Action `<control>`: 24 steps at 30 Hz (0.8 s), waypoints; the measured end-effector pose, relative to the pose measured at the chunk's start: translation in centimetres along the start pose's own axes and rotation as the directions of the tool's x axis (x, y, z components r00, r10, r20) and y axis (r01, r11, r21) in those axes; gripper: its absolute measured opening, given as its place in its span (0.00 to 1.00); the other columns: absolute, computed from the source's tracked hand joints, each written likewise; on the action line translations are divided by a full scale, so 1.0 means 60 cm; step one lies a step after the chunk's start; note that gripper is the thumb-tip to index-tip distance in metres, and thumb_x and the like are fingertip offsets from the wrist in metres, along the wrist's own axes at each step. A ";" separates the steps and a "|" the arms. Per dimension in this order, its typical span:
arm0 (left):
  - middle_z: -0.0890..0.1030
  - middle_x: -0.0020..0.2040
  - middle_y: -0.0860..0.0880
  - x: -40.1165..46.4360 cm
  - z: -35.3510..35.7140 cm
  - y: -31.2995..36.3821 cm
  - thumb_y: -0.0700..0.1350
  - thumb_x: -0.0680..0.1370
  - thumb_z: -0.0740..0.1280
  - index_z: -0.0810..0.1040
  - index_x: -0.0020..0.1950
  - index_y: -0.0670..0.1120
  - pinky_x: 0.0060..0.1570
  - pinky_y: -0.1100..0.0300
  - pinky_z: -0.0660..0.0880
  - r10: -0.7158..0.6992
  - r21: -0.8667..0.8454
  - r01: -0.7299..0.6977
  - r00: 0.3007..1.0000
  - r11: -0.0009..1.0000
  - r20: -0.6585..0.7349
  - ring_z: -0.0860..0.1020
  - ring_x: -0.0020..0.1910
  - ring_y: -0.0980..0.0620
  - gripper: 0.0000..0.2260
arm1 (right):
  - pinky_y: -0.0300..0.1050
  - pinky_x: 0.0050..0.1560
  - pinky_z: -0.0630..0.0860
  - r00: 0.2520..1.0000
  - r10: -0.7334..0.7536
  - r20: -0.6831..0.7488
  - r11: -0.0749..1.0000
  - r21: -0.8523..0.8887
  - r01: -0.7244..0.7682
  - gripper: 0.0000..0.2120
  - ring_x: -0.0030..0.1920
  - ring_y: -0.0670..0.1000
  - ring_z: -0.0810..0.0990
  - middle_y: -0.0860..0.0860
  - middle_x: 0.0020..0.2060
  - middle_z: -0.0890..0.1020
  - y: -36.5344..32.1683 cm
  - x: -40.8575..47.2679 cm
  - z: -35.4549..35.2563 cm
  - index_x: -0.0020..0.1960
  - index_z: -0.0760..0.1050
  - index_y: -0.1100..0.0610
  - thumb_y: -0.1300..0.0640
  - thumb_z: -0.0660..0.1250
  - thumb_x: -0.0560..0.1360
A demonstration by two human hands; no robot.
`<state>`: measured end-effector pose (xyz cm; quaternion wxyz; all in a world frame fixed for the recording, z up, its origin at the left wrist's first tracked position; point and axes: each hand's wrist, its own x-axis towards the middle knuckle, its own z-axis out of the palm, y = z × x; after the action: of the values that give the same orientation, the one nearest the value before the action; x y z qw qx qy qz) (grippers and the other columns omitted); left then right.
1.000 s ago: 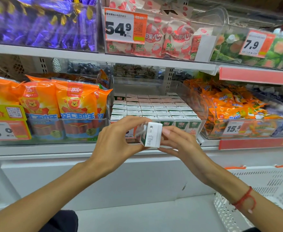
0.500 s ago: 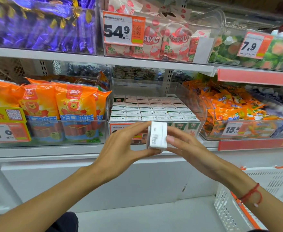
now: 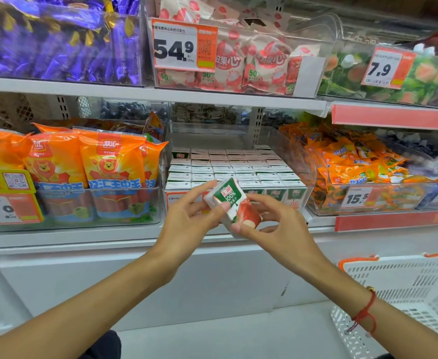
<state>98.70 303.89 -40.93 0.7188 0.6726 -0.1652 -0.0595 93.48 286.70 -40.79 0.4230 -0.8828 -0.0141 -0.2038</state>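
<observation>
A small green and white juice carton with a red apple picture is held tilted in front of the middle shelf. My left hand grips its left side with thumb and fingers. My right hand pinches its lower right corner, and the printed front faces me. Behind it, a clear bin holds several rows of the same cartons.
Orange sausage packs fill the bin to the left, orange snack bags the bin to the right. The upper shelf carries purple sweets and pink bags with price tags. A white shopping basket stands at lower right.
Both hands have turned the carton: a plain white side faced me before, now the green printed front with the apple does. The carton sits a little lower and tilted.
</observation>
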 end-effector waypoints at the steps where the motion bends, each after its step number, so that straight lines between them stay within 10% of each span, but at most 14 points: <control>1: 0.85 0.52 0.50 0.003 -0.005 0.001 0.46 0.75 0.72 0.77 0.61 0.56 0.43 0.65 0.81 -0.057 -0.075 0.055 0.998 0.996 -0.034 0.84 0.48 0.56 0.16 | 0.36 0.46 0.79 0.999 -0.012 0.048 0.999 0.034 0.010 0.24 0.49 0.39 0.80 0.38 0.50 0.82 0.000 0.001 -0.004 0.62 0.74 0.39 0.46 0.76 0.68; 7: 0.85 0.50 0.42 0.017 -0.035 0.003 0.48 0.70 0.74 0.78 0.61 0.45 0.43 0.61 0.82 -0.456 -0.385 0.443 0.888 0.810 0.063 0.85 0.49 0.50 0.21 | 0.36 0.48 0.79 0.987 -0.008 0.162 0.979 0.202 -0.025 0.20 0.46 0.42 0.82 0.41 0.44 0.84 -0.007 -0.003 -0.014 0.62 0.78 0.44 0.47 0.71 0.71; 11: 0.85 0.49 0.41 0.010 -0.034 0.000 0.55 0.64 0.76 0.78 0.58 0.45 0.35 0.57 0.83 -0.599 -0.239 0.620 0.784 0.747 0.162 0.85 0.44 0.52 0.26 | 0.33 0.37 0.77 0.984 0.123 0.125 0.908 0.386 -0.163 0.16 0.36 0.44 0.82 0.46 0.37 0.85 -0.015 -0.002 -0.013 0.50 0.84 0.50 0.43 0.71 0.66; 24: 0.86 0.43 0.46 0.010 -0.030 -0.010 0.60 0.71 0.72 0.78 0.55 0.48 0.37 0.56 0.82 -0.545 -0.137 0.565 0.824 0.814 0.154 0.85 0.39 0.55 0.20 | 0.36 0.39 0.80 0.958 0.201 0.206 0.851 0.448 -0.275 0.18 0.36 0.48 0.84 0.51 0.36 0.85 -0.012 -0.001 -0.018 0.49 0.83 0.51 0.40 0.71 0.66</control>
<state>99.90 305.39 -41.48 0.7167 0.6209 0.0057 -0.3173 92.88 286.37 -39.68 0.6449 -0.7607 0.0143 -0.0725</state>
